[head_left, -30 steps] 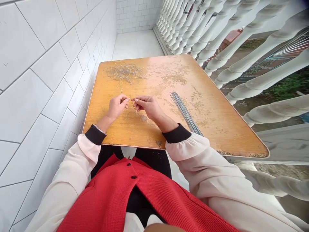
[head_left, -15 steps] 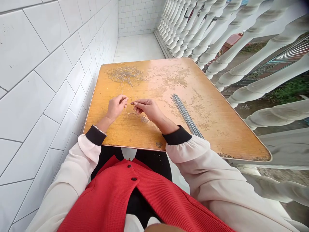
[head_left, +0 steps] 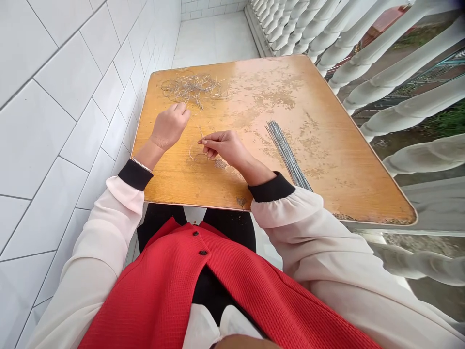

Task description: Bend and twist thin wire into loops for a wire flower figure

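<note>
My right hand (head_left: 225, 145) is closed in a pinch on a length of thin wire (head_left: 191, 151). The wire's short end sticks up past the fingertips, and a loose curl hangs to the left, just over the table. Farther forward, my left hand (head_left: 169, 127) has its fingers curled in at the near edge of a tangle of thin pale wire (head_left: 196, 88). Whatever those fingers hold is hidden behind the knuckles. Right of my right hand lies a bundle of straight grey wires (head_left: 288, 154), its near end hidden by my sleeve.
The worn wooden table (head_left: 348, 179) has peeling patches and a chipped near edge. A white tiled wall (head_left: 72, 87) runs close along the left. White balusters (head_left: 410, 126) line the right side.
My left hand has moved forward, away from my right hand, to the tangle. My right hand keeps its pinch on the wire. The view has tilted down slightly.
</note>
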The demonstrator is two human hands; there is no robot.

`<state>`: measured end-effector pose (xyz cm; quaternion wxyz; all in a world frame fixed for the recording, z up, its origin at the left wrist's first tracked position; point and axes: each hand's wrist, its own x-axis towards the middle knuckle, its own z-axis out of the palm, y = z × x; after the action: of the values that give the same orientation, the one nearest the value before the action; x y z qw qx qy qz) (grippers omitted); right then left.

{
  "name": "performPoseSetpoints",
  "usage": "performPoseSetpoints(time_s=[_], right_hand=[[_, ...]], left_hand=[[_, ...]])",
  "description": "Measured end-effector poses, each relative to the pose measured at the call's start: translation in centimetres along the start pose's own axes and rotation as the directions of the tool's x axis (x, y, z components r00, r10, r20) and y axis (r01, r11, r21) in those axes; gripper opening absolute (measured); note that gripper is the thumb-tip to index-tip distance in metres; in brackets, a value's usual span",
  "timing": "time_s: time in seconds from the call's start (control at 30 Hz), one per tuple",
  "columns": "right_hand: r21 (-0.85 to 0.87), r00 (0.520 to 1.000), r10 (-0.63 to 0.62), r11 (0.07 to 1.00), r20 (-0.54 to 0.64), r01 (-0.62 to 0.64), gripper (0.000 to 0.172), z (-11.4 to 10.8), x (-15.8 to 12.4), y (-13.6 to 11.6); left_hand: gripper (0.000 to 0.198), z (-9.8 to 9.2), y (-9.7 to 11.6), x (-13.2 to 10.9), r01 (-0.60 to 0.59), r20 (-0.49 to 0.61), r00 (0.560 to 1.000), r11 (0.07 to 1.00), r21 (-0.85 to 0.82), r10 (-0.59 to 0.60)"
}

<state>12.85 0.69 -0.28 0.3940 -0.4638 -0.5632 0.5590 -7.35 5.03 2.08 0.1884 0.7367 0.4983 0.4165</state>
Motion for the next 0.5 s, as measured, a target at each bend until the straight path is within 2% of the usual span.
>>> performPoseSetpoints(time_s=[0.2, 0.37, 0.5], right_hand=[[0.014, 1.000, -0.004, 1.000, -0.007, 0.004, 0.013, 0.1, 0.0, 0.0], [0.027, 1.000, -0.006, 1.000, -0.016, 0.007, 0.013, 0.3, -0.1, 0.0], [0.041, 0.998, 0.027, 0.999, -0.052, -0.025, 0.014, 0.3, 0.0, 0.0]], left_hand=[[0.030, 0.6, 0.7, 0.0, 0.006, -0.023, 1.000, 0.996, 0.088, -0.004], [0.031, 1.5, 0.2, 0.1, 0.067, -0.106, 0.992, 0.998, -0.005, -0.067], [0.023, 1.0, -0.2, 0.2, 0.117, -0.153, 0.981, 0.993, -0.008, -0.116]])
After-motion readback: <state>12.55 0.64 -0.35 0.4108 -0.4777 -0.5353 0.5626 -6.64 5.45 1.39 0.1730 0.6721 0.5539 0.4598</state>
